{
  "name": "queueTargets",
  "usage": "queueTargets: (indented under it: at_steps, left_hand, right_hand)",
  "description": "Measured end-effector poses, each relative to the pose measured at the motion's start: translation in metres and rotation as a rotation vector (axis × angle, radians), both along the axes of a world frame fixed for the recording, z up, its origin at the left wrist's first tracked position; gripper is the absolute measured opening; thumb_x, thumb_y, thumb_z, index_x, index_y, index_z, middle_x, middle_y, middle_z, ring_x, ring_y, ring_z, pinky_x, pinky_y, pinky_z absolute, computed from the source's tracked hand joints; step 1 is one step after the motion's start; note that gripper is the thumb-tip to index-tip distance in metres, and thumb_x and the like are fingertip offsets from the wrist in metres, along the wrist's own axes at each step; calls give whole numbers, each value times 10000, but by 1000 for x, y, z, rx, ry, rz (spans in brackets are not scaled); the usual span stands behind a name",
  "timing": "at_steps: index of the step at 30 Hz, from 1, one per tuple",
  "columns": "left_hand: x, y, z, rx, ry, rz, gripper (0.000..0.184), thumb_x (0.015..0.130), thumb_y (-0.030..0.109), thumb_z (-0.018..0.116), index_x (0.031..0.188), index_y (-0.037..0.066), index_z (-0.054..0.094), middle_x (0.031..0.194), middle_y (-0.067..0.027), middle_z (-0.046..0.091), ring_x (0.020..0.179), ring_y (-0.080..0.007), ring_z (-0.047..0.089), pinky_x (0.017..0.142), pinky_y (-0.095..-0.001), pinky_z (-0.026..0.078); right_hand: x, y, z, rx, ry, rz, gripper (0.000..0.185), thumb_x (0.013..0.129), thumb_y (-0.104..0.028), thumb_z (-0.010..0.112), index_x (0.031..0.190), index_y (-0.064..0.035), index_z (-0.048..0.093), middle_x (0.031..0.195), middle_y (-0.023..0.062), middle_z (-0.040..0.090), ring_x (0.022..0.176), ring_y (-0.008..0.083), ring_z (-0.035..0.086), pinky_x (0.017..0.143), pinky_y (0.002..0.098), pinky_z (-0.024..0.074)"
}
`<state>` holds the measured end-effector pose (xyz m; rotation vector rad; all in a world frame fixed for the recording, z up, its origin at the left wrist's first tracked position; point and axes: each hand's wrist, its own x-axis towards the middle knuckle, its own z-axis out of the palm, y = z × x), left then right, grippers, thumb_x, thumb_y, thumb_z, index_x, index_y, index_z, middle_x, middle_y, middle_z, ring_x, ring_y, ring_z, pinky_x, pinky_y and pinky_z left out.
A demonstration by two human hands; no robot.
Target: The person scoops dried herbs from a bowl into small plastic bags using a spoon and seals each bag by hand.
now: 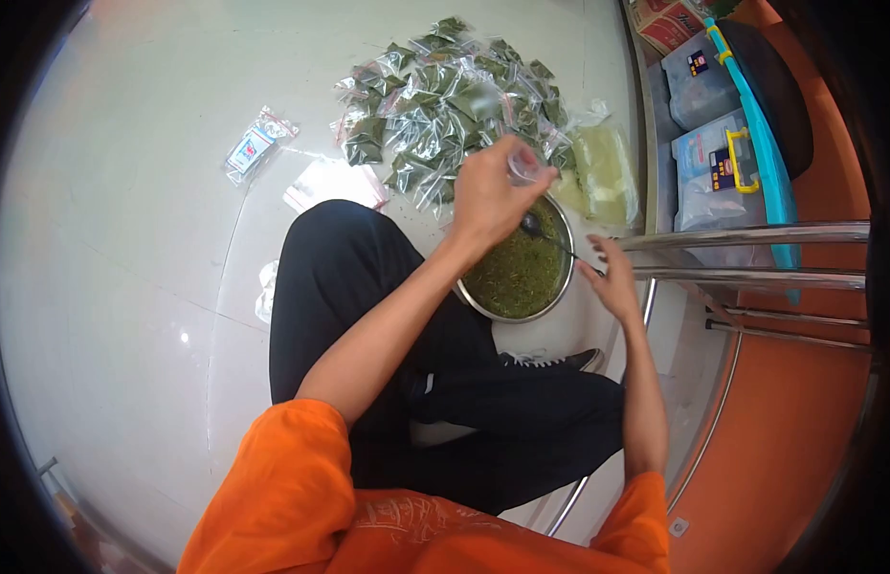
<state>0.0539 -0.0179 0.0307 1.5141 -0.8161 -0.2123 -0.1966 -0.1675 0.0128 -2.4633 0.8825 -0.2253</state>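
In the head view, my left hand (488,191) is closed around a small clear plastic bag (526,165) with a reddish strip, its mouth apparently spread open. Beneath it stands a round metal bowl (503,318) filled with shredded dry green leaves (514,275). My right hand (612,279) is at the bowl's right side, thumb and fingers at the handle end of a dark spoon (531,224). The spoon's head lies over the leaves. Beyond the bowl is a heap of clear zip bags packed with green leaves (445,105).
Flat plastic bags (335,184) and a packet with a blue label (249,153) lie on the tiled floor (129,239). A large yellowish-green bag (606,172) sits right of the heap. Metal rails (751,234) and a shelf with plastic boxes (708,158) stand at the right.
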Motion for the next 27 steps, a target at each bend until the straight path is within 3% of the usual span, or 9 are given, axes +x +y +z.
queueTargets:
  at_steps: [2, 7, 10, 12, 14, 18, 20, 25, 27]
  left_hand:
    - [8, 1, -1, 53, 285, -39, 345, 819, 300, 826, 888, -2, 675, 807, -84, 715, 745, -139, 680, 704, -298, 536]
    - [7, -1, -3, 123, 245, -9, 371, 810, 311, 829, 904, -15, 680, 832, -101, 716, 768, -159, 682, 723, -303, 538]
    - [5, -3, -5, 135, 256, -11, 389, 805, 326, 830, 916, -18, 686, 845, -111, 716, 775, -166, 683, 726, -309, 536]
    - [3, -2, -7, 137, 272, -19, 397, 802, 335, 831, 917, -18, 690, 851, -114, 717, 778, -172, 684, 725, -314, 535]
    - [2, -3, -6, 116, 230, 36, 349, 771, 270, 842, 855, -26, 677, 760, -145, 711, 659, -213, 672, 664, -346, 533]
    - [8, -3, -27, 296, 105, 100, 384, 753, 325, 848, 864, -9, 697, 807, -165, 723, 733, -266, 698, 711, -383, 543]
    - [12, 0, -34, 704, 236, -54, 515, 742, 376, 866, 990, -45, 702, 935, -165, 725, 838, -245, 696, 758, -379, 536]
    - [12, 1, -52, 683, 439, -180, 710, 727, 391, 879, 1096, -161, 628, 1012, -242, 700, 907, -275, 689, 805, -393, 536]
    - [10, 1, -51, 669, 489, -211, 756, 732, 392, 877, 1118, -196, 601, 1028, -259, 692, 924, -284, 685, 819, -401, 534]
  right_hand:
    - [-5, -8, -26, 33, 118, 62, 358, 850, -106, 754, 1162, -30, 596, 1047, 174, 651, 901, 310, 650, 807, 375, 521]
    - [14, -6, 3, 186, 229, 36, 240, 877, -43, 688, 1100, -8, 608, 932, 186, 631, 825, 333, 637, 770, 465, 484]
    - [10, -8, 12, -87, 109, 245, 170, 909, 24, 577, 1068, -5, 631, 944, 212, 638, 889, 422, 615, 787, 476, 476]
    - [11, -4, 24, -111, 91, 186, 170, 912, 13, 574, 1070, -7, 631, 954, 208, 640, 899, 430, 614, 786, 483, 473]
    - [13, 0, 35, -175, 112, 94, 190, 907, -9, 559, 1076, -32, 643, 962, 197, 639, 908, 432, 616, 782, 499, 477]
    - [14, 2, 25, -366, 227, 95, 239, 888, 8, 536, 1086, -63, 651, 945, 197, 631, 902, 426, 618, 785, 509, 488]
    - [13, 2, 11, -384, 323, 147, 289, 874, 11, 519, 1108, -91, 655, 928, 191, 626, 877, 424, 624, 780, 515, 499]
    - [8, 14, 13, -229, 256, 162, 297, 870, -2, 520, 1125, -77, 651, 918, 198, 658, 851, 444, 630, 759, 527, 496]
    - [4, 16, 9, -100, 162, 164, 250, 868, -5, 519, 1075, -29, 658, 841, 221, 664, 777, 412, 639, 715, 466, 502]
